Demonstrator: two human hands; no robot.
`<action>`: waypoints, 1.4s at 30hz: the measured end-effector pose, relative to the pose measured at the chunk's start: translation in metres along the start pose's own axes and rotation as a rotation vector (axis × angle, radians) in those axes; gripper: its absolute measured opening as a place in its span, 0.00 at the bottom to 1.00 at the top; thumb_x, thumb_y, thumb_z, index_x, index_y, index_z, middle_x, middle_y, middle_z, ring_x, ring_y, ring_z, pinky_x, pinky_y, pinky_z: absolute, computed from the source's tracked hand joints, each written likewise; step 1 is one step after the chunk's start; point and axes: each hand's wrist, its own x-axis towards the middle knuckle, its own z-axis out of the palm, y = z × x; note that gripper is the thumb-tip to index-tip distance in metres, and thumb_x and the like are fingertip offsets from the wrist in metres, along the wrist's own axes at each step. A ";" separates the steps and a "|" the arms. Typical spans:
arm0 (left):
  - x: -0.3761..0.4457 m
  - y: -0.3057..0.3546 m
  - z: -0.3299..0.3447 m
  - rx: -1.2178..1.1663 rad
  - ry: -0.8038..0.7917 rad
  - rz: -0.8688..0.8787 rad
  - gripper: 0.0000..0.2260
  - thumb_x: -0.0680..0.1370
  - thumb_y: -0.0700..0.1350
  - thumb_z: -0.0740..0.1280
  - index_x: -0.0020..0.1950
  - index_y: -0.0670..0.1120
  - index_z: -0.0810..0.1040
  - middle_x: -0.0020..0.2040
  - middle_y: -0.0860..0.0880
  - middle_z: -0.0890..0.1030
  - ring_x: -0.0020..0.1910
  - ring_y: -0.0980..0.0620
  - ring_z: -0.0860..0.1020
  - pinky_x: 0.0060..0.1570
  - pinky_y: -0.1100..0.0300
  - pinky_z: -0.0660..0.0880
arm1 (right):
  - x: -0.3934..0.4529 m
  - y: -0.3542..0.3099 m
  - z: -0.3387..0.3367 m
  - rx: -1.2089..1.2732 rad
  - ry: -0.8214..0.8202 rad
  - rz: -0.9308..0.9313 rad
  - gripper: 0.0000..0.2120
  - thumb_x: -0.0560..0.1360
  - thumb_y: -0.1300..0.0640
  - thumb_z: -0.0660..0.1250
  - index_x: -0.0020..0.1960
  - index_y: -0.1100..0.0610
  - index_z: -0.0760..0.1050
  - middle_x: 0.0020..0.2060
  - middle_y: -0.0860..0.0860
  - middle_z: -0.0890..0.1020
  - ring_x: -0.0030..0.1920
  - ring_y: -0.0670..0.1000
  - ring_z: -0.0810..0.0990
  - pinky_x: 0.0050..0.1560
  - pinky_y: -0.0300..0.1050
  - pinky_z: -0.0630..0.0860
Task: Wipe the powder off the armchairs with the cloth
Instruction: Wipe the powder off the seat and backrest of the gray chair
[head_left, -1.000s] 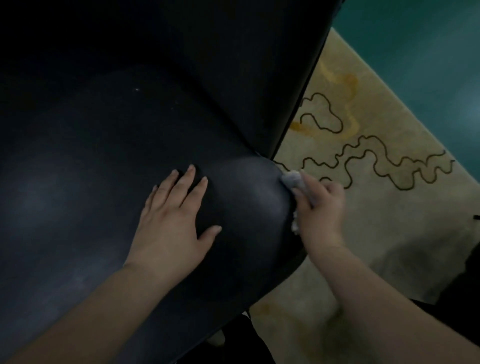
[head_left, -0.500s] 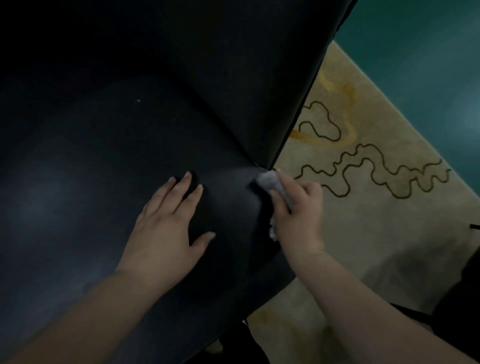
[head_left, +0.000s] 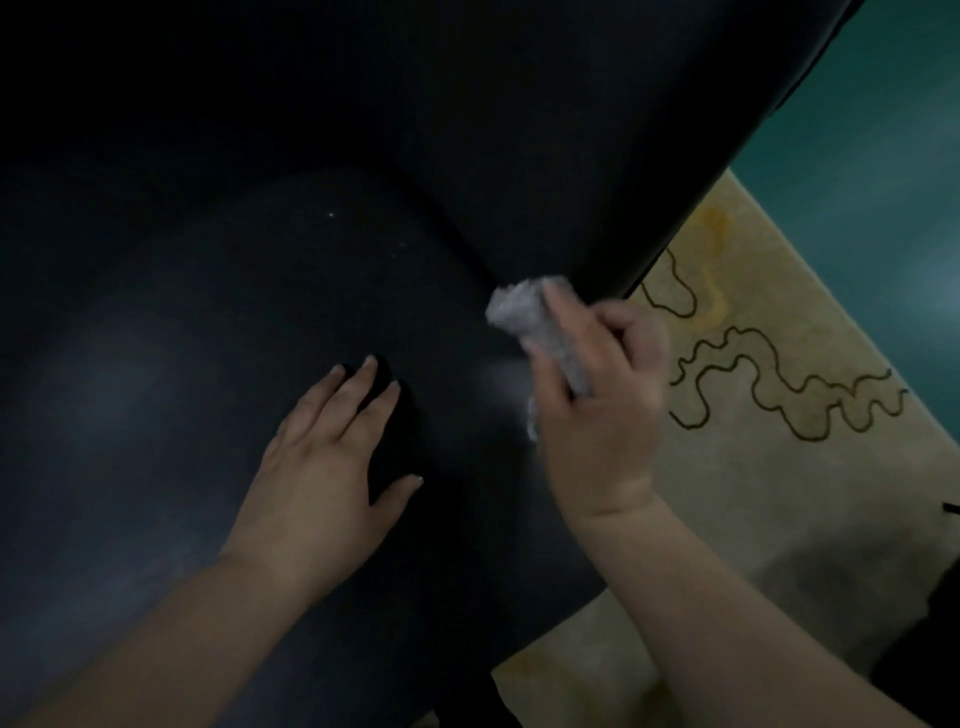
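Note:
A black leather armchair (head_left: 218, 291) fills most of the view, its seat below and its right side panel rising at upper right. Faint pale powder smears show on the seat at left, with a few white specks near the crease. My left hand (head_left: 322, 467) lies flat on the seat, fingers spread. My right hand (head_left: 597, 395) grips a crumpled grey-white cloth (head_left: 524, 312) and presses it into the crease where the seat meets the side panel.
A beige rug (head_left: 769, 467) with dark wavy line patterns and yellow stains lies on the floor to the right of the chair. Beyond it is teal floor (head_left: 883, 156). A dark object sits at the lower right edge.
My right hand has carried the cloth from the seat's front right corner inward and up into the crease by the side panel. My left hand has stayed flat on the seat.

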 end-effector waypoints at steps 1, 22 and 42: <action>0.000 0.000 0.000 -0.004 -0.004 -0.002 0.37 0.73 0.61 0.67 0.77 0.51 0.59 0.79 0.55 0.50 0.77 0.53 0.48 0.72 0.55 0.51 | 0.006 0.005 0.004 -0.021 0.005 -0.008 0.18 0.70 0.69 0.71 0.58 0.59 0.80 0.45 0.54 0.72 0.46 0.50 0.71 0.50 0.34 0.69; -0.003 -0.005 -0.001 -0.077 0.035 0.035 0.35 0.74 0.60 0.66 0.77 0.53 0.58 0.78 0.57 0.48 0.76 0.58 0.44 0.71 0.60 0.46 | -0.026 0.009 0.036 0.124 -0.246 0.555 0.16 0.74 0.59 0.70 0.53 0.38 0.75 0.51 0.48 0.72 0.50 0.51 0.77 0.50 0.34 0.77; 0.042 -0.112 -0.053 -0.112 0.116 -0.341 0.45 0.69 0.66 0.68 0.79 0.55 0.50 0.79 0.49 0.43 0.77 0.47 0.42 0.75 0.57 0.43 | 0.061 -0.060 0.182 -0.160 -0.387 0.402 0.18 0.81 0.55 0.60 0.70 0.50 0.69 0.65 0.49 0.68 0.65 0.50 0.69 0.62 0.43 0.70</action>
